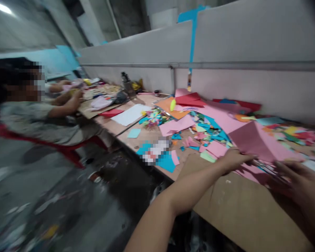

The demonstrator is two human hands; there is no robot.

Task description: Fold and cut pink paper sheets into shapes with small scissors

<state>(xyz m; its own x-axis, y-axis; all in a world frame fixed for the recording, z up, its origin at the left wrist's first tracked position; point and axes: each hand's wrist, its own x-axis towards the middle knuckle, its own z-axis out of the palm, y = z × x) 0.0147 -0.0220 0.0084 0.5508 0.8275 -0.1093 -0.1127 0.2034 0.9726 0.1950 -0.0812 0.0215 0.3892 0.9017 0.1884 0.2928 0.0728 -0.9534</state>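
Observation:
At the right of the head view, my left hand (234,159) is closed on the lower left edge of a folded pink sheet of paper (253,140), which stands up from the table. Scissors (268,168) are in my right hand (300,182), their metal blades pointing left at the sheet's lower edge, close to my left fingers. Blur hides whether the blades touch the paper. Beneath both hands lies a brown cardboard sheet (233,210).
Paper scraps (210,129) in several colours cover the table beyond my hands. A white sheet (130,114) and a yellow egg-shaped object (172,105) lie farther left. A low partition (246,42) runs along the back. Another person (39,115) sits at the left.

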